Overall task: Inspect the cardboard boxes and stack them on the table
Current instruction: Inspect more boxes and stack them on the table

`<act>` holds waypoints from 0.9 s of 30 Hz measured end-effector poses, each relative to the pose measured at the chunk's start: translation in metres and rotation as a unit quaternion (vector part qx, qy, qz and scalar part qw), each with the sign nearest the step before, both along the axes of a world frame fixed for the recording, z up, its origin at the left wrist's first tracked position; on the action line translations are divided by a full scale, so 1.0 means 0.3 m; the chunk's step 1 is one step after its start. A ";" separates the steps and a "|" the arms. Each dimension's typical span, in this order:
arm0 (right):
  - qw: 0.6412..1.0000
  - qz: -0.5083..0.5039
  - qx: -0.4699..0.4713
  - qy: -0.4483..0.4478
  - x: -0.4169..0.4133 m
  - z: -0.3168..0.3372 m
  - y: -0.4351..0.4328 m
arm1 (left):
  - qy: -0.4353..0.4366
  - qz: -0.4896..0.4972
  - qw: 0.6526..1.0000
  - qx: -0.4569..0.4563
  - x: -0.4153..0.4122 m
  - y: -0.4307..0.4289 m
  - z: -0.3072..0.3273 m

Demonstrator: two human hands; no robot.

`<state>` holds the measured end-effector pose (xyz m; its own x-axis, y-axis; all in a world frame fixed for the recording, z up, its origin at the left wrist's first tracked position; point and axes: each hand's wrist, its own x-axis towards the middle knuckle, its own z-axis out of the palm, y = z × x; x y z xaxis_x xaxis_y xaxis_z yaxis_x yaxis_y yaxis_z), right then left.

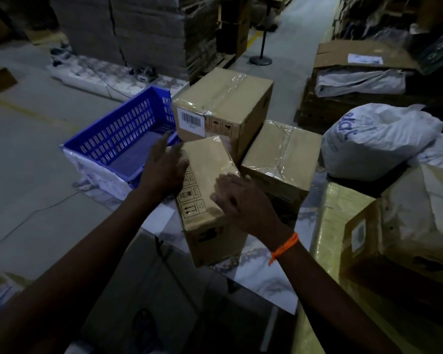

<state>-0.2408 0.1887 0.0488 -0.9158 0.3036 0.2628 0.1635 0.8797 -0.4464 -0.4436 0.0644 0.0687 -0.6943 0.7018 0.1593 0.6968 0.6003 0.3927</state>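
Three taped cardboard boxes sit on a marble-patterned table [264,282]. The nearest box [207,175] is tilted, with handling symbols on its left side. My left hand [164,167] presses flat against that left side, fingers spread. My right hand [238,200], with an orange thread at the wrist, lies on the box's top right edge. Behind it stands a taller box [230,103] with a barcode label. A third box [281,159] rests lower at the right, touching both.
A blue slotted plastic crate [123,139] sits on the table's left end. At the right lie a white printed sack [374,141], a plastic-wrapped yellow bundle [343,221] and another labelled carton [399,238]. Stacked cartons and pallets line the floor behind.
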 end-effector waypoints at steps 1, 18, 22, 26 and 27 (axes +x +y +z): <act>1.000 0.001 0.004 -0.031 -0.046 0.012 0.010 | 0.017 -0.040 0.999 -0.022 0.029 -0.001 0.015; 0.990 0.005 0.086 -0.110 -0.127 0.021 0.020 | 0.054 -0.102 0.984 -0.139 0.180 -0.034 -0.007; 0.995 0.031 0.063 -0.071 0.000 0.008 -0.005 | 0.038 -0.149 0.977 -0.151 0.269 -0.123 0.006; 0.998 0.009 0.065 -0.026 0.085 -0.057 -0.048 | 0.049 -0.183 0.972 -0.138 0.338 -0.194 -0.046; 0.998 0.003 0.065 -0.024 0.094 -0.071 -0.056 | 0.054 -0.184 0.973 -0.128 0.346 -0.198 -0.060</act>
<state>-0.2127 0.1717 0.0275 -0.9297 0.2647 0.2561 0.1770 0.9309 -0.3196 -0.3399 0.0050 0.0506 -0.3774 0.9260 0.0044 0.9122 0.3709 0.1743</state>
